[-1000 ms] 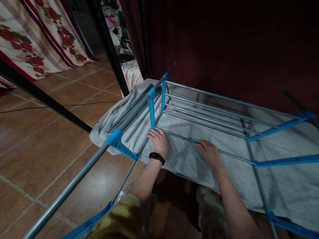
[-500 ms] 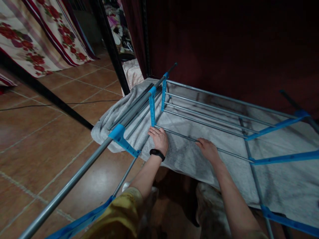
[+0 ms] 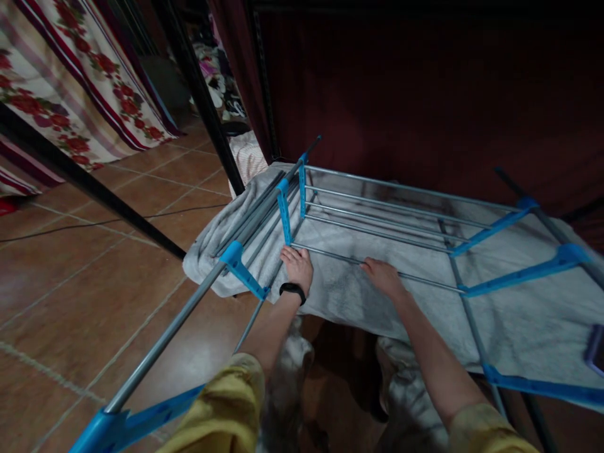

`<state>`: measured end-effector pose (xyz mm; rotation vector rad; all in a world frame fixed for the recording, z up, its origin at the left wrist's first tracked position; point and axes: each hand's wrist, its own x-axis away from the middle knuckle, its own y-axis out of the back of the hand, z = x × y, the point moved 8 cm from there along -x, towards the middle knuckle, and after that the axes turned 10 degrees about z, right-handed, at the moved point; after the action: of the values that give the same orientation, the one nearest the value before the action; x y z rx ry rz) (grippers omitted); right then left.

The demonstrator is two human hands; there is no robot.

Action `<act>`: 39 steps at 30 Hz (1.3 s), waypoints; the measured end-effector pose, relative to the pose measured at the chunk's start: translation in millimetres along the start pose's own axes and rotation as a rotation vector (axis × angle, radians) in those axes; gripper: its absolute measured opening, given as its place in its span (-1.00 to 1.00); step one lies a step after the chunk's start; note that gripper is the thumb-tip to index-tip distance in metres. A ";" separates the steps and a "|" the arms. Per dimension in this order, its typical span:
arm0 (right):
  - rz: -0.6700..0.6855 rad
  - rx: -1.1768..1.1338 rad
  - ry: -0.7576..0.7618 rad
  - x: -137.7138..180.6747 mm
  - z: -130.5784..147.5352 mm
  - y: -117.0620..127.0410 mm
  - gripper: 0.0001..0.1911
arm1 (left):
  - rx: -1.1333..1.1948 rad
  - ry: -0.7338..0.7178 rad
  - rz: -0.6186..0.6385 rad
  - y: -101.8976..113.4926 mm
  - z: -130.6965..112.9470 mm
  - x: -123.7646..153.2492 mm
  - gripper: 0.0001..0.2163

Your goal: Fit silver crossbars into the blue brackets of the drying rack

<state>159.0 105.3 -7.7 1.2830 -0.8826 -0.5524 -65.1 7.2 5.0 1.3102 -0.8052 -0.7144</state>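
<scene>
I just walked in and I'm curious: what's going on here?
On a blue-and-metal rack, a person's left hand touches a thin metal bar beside a blue bracket. The right hand holds the bar farther along. A gray blanket lies underneath, with a bunch of gray tubes on it to the left.

Thin grey rod — straight, spanning two blue brackets — over grey blanket

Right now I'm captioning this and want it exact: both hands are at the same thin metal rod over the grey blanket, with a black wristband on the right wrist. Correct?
Wrong side: the head view shows the black wristband on the left wrist. The left hand and right hand are at the same thin metal rod over the grey blanket, as you say.
</scene>
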 end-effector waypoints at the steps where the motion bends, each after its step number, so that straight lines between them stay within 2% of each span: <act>1: 0.006 -0.001 -0.001 0.6 0.6 1.2 -0.62 | -0.004 -0.006 0.002 0.1 0.5 0.3 -0.62; 7: 0.011 -0.007 0.006 4.2 4.9 7.4 -0.58 | -0.073 -0.040 -0.013 4.7 0.5 2.6 -0.64; 14: 0.010 -0.027 0.016 1.1 6.3 5.2 -0.57 | -0.155 -0.031 -0.022 0.5 -2.0 -0.2 -0.63; 23: 0.053 0.024 0.006 -7.9 3.6 -0.9 -0.58 | -0.053 -0.048 -0.026 -1.2 -0.7 2.0 -0.61; 31: -0.070 0.023 0.004 -5.3 4.2 -3.4 -0.59 | 0.014 -0.019 0.001 -4.3 0.2 -1.6 -0.63; 39: -0.040 0.041 0.002 -5.0 9.5 1.7 -0.59 | -0.030 0.015 -0.042 -1.1 0.3 -0.8 -0.61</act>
<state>148.2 104.1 -6.9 1.3405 -0.8720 -0.5677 -65.9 7.6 3.9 1.3072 -0.7543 -0.7468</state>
